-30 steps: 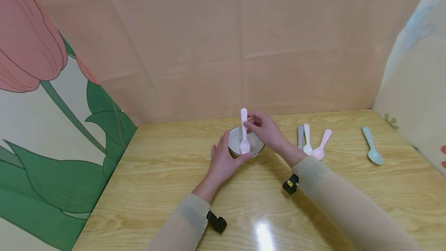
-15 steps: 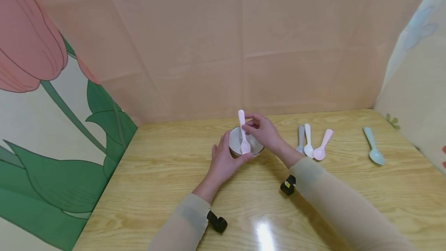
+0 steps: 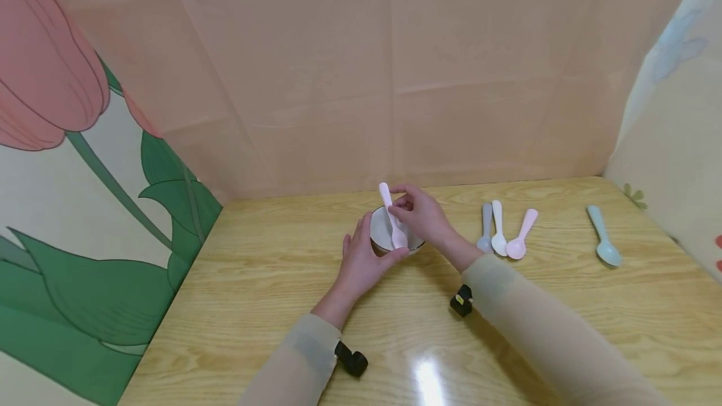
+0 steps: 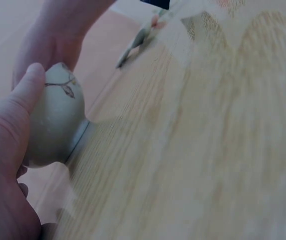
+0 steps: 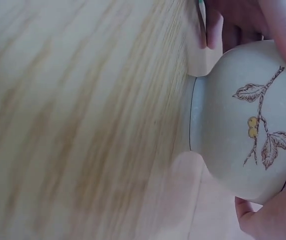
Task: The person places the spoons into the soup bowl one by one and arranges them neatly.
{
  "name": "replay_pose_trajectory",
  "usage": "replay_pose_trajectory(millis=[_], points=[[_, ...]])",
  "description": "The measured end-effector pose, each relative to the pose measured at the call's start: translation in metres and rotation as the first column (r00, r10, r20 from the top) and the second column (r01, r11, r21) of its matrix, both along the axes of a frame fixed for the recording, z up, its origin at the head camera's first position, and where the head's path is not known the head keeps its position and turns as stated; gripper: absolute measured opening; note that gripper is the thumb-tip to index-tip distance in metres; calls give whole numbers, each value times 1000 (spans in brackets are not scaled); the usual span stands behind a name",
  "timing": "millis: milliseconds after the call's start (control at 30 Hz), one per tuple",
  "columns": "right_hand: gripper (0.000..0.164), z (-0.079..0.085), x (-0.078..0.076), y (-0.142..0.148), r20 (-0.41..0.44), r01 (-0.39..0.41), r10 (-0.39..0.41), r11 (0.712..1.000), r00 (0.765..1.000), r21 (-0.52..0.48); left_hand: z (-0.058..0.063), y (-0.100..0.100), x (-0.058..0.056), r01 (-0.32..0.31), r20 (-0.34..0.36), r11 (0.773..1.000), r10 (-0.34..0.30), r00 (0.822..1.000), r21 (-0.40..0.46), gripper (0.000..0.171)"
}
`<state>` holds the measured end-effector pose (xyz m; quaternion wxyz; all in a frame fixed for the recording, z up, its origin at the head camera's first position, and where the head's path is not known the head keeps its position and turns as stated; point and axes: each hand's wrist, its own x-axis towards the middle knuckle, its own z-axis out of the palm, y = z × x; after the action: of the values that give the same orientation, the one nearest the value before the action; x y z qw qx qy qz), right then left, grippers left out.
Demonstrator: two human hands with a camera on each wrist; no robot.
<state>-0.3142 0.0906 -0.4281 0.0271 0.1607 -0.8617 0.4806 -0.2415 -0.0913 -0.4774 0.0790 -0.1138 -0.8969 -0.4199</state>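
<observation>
My left hand (image 3: pixel 363 262) grips the near left side of a bowl (image 3: pixel 380 229), with the thumb along its front. In the right wrist view the bowl (image 5: pixel 228 115) shows a cream outside with a brown twig, leaves and yellow berries. A pale pink spoon (image 3: pixel 397 228) leans over the bowl, its scoop at the near rim and its handle pointing up and away to the left. My right hand (image 3: pixel 424 217) pinches its handle between thumb and fingers above the bowl's right side. In the left wrist view the left thumb (image 4: pixel 26 90) presses on the bowl's wall.
On the wooden table (image 3: pixel 254 268), right of the bowl, a grey spoon (image 3: pixel 486 224), a white spoon (image 3: pixel 498 230) and a pink spoon (image 3: pixel 521 235) lie close together. Farther right lies a light blue-green spoon (image 3: pixel 603 237). A peach backdrop (image 3: pixel 338 80) stands behind the table.
The right hand has shifted slightly left, and the pink spoon's handle has swung left and lower over the bowl. The left hand and the bowl stay in place.
</observation>
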Motion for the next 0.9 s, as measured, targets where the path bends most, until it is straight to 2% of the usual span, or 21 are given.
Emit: replay_pose_trajectory(millis=[433, 900], points=[[43, 1, 4, -6, -55, 9, -2, 993, 998, 116, 0, 0, 0, 7, -15, 1000, -7, 1000, 19, 102], [43, -1, 5, -4, -29, -4, 7, 995, 1000, 98, 0, -1, 0, 10, 5, 1000, -10, 1000, 22, 104]])
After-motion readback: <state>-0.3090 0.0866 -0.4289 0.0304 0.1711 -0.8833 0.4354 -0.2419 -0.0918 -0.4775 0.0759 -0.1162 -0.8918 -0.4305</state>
